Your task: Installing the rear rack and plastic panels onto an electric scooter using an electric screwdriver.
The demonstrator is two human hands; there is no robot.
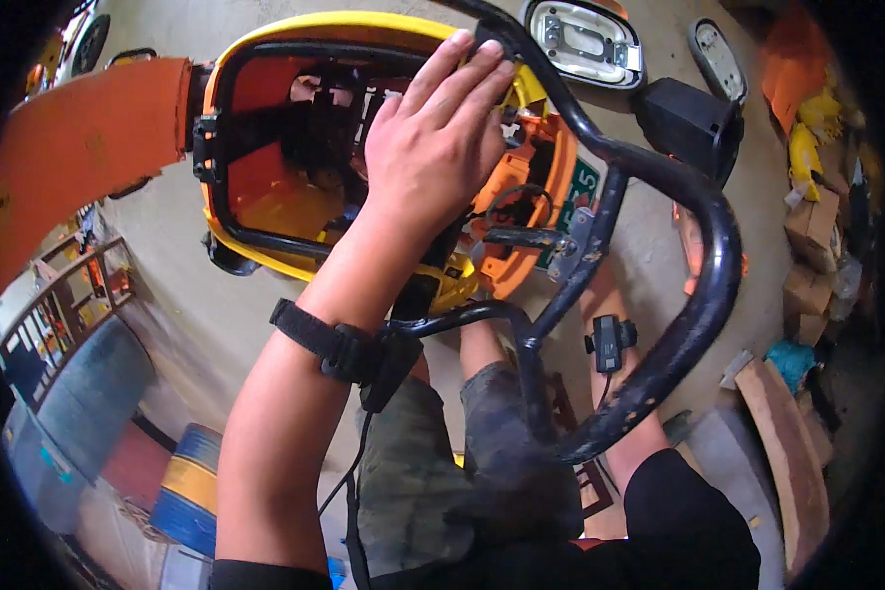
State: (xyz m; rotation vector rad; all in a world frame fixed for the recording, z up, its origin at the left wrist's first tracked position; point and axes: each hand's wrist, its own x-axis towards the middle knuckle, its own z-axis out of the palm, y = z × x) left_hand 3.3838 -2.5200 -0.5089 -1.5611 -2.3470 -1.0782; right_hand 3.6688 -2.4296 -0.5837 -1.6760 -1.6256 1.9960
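A yellow scooter body [244, 251] stands with its orange-lined compartment uncovered. A black tubular rack [691, 256] rises over its right end, where an orange housing [527, 175] carries a green plate [588, 179]. My left hand [433, 128] lies across the top of the compartment, fingers extended side by side, fingertips on a black part beside the rack; its thumb is mostly hidden. My right forearm reaches up behind the rack, and my right hand [592, 280] is largely concealed by the orange housing and tubing, so its fingers and anything in them are out of sight.
An orange panel [88, 147] juts in from the left. Behind lie white oval bases [580, 44] and a black box [683, 128]. Cardboard boxes [811, 226] and a wooden plank [777, 433] line the right; a blue-yellow drum [187, 482] sits lower left. My legs are below the scooter.
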